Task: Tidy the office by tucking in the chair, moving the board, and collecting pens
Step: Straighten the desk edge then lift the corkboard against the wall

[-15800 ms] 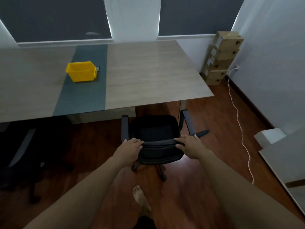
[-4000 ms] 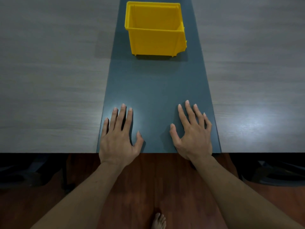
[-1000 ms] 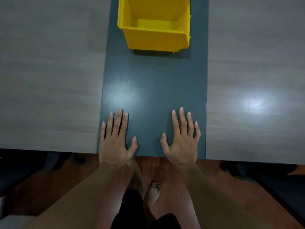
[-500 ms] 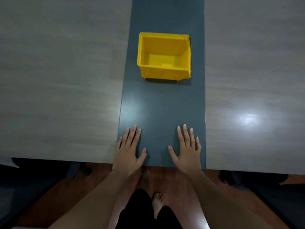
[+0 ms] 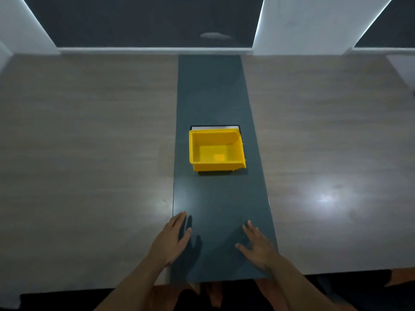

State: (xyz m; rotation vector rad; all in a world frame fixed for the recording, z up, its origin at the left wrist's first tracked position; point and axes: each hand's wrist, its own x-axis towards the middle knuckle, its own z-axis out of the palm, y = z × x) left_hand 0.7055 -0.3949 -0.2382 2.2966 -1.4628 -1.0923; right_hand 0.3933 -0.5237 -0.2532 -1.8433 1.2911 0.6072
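A long dark grey-blue board point(image 5: 215, 97) lies along the middle of the wooden desk point(image 5: 89, 142), from the window wall to the near edge. An empty yellow plastic bin point(image 5: 216, 150) stands on it near its middle, with a thin white-edged flat thing point(image 5: 214, 127) just behind the bin. My left hand point(image 5: 173, 240) hovers over the board's near left edge, fingers apart and tilted. My right hand point(image 5: 258, 246) is spread near the board's right edge. Neither holds anything. No pens or chair are in view.
Dark window blinds point(image 5: 146, 21) and white wall posts point(image 5: 301, 23) close off the far side of the desk. Red-brown floor and a bare foot point(image 5: 215, 295) show below the near desk edge.
The view has tilted up, so the whole board and the windows now show. Both hands have lifted from lying flat on the board's near end and spread toward its side edges.
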